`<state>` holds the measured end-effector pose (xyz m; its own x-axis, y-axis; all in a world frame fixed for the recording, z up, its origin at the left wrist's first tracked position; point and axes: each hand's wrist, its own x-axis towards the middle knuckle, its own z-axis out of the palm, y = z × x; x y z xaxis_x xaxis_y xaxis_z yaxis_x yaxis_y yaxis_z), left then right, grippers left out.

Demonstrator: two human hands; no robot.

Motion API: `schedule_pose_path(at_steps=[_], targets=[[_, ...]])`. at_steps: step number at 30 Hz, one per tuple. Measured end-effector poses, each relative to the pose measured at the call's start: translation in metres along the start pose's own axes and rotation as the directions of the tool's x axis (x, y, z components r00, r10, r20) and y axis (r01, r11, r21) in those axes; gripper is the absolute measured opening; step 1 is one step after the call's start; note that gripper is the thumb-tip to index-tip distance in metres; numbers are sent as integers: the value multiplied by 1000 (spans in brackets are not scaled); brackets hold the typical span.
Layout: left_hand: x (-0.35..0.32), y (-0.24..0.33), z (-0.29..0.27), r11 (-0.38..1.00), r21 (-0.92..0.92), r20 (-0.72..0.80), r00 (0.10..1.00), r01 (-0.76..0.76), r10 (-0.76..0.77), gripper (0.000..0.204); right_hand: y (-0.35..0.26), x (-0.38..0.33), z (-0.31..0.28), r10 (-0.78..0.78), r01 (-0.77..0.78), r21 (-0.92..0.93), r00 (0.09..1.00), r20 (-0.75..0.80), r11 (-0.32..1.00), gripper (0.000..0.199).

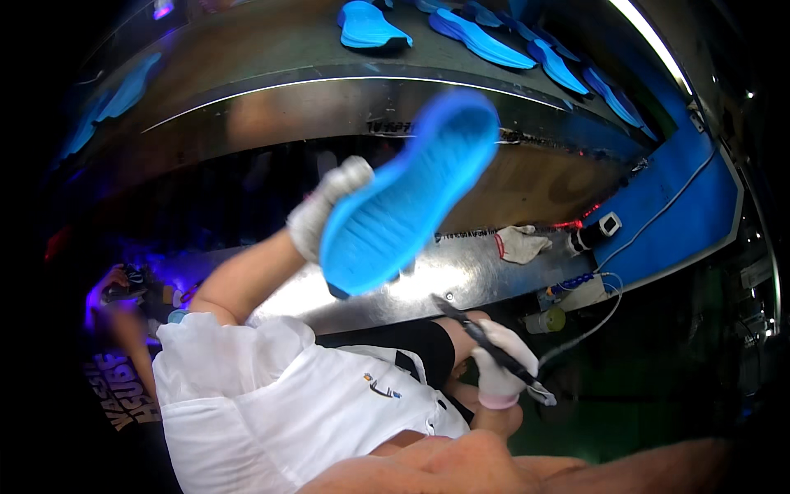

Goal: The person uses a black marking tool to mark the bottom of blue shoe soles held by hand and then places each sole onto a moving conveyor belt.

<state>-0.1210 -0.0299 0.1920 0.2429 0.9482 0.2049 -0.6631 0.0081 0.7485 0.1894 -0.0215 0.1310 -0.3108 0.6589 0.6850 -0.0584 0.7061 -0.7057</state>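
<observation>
**Blue Sole in Left Hand, Black Tool in Right**

We judge two faults possible. The blue sole (411,198) could slip or twist, because the left hand (325,206) supports it at one side edge only and its far end overhangs. The sole could also be marked, should the black pen-shaped tool (471,330) strike it; at present the two stand apart.

We note the left gloved fingers closed over the sole's edge, holding it raised and tilted above the metal table (473,267). The right hand (506,362), also gloved, has its fingers wrapped around the tool, below and to the right of the sole. A loose glove (522,245) lies on the table.
</observation>
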Motion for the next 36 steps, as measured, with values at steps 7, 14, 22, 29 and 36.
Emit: schedule_pose_path(at_steps=[7,14,22,29,36], targets=[[58,211,-1,-277,960,208,729,-26,652,67,9,3,15,125,-119,81,989,-76,990,29],[-66,304,-92,-429,-11,-275,410,903,870,53,26,-8,13,221,-215,85,973,-68,973,29],[-167,319,-117,-195,-151,-468,104,969,877,39,24,-12,11,298,-293,71,952,-75,953,28],[-96,211,-61,235,847,-320,105,477,942,30,37,-28,11,353,-346,71,909,-223,936,24],[-71,-1,-11,-521,851,443,619,-63,648,26,55,-41,0,565,-447,351,713,-416,823,22]])
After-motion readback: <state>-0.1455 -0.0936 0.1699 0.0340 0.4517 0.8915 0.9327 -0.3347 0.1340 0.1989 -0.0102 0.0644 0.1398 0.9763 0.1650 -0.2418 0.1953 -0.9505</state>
